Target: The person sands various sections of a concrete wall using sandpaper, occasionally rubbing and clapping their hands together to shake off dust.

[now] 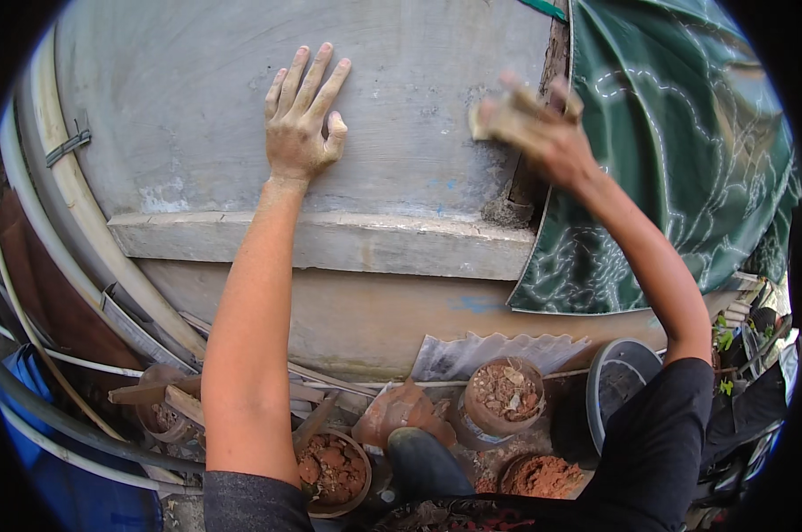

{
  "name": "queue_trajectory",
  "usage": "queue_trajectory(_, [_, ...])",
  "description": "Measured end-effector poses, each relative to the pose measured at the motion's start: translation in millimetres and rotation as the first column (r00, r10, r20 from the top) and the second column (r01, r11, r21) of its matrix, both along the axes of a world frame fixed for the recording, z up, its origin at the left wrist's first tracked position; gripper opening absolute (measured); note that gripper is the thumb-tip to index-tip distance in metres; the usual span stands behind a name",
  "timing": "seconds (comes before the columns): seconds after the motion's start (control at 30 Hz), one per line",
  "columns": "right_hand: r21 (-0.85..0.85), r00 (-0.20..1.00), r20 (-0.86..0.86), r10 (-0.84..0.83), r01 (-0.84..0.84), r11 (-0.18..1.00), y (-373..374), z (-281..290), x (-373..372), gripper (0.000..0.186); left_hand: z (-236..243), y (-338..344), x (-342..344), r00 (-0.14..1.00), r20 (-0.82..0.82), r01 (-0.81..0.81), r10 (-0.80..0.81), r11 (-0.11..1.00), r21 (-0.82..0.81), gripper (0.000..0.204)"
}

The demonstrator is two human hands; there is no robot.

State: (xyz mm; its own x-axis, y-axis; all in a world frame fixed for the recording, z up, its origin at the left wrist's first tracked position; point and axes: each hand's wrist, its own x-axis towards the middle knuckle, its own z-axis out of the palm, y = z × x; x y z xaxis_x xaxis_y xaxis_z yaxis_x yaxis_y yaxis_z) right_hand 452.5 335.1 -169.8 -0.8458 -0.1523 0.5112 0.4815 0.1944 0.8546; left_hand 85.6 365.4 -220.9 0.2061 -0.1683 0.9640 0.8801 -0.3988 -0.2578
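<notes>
My left hand lies flat on the grey plastered wall, fingers spread and dusted with pale powder. At the wall's right side, close to a dark upright post, my right hand is blurred by motion. Its dusty fingers are closed on a pale yellowish pad held against the wall; the blur hides what kind of pad it is. A concrete ledge runs across the wall below both hands. Beside my right arm hangs a green tarp with white dashed lines.
Pale pipes curve along the left side. At the wall's foot stand a bucket of debris, a dark bucket, a pot of reddish soil and a corrugated sheet. A dark boot is among them.
</notes>
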Motion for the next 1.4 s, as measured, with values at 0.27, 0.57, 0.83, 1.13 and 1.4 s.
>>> queue_trajectory(0.27, [-0.068, 0.951, -0.274, -0.142, 0.128, 0.989, -13.1, -33.8, 10.8, 0.045, -2.3, 0.7, -3.7, 1.0, -0.005, -0.024, 0.024, 1.0, -0.005, 0.065])
queue_trajectory(0.57, [-0.121, 0.957, -0.267, -0.116, 0.086, 0.989, -16.3, -66.7, 17.1, 0.051, -0.3, 1.6, -1.9, 1.0, -0.007, -0.014, 0.014, 1.0, 0.001, 0.067])
queue_trajectory(0.83, [-0.013, 0.877, -0.475, -0.071, 0.074, 0.997, -50.5, -18.8, 39.6, 0.051, -2.0, 3.4, -0.6, 0.999, -0.012, -0.038, 0.038, 0.999, 0.011, 0.062])
queue_trajectory(1.13, [-0.196, 0.896, -0.373, -0.242, 0.179, 0.964, -43.4, -89.0, 22.5, 0.054, -2.5, 0.4, -5.2, 0.999, -0.013, -0.049, 0.049, 0.999, 0.016, 0.066])
queue_trajectory(1.4, [-0.044, 0.821, -0.561, -0.109, 0.102, 0.994, -45.7, -27.6, 33.3, 0.054, -1.7, 1.1, 1.4, 0.998, -0.018, -0.055, 0.055, 0.998, 0.008, 0.064])
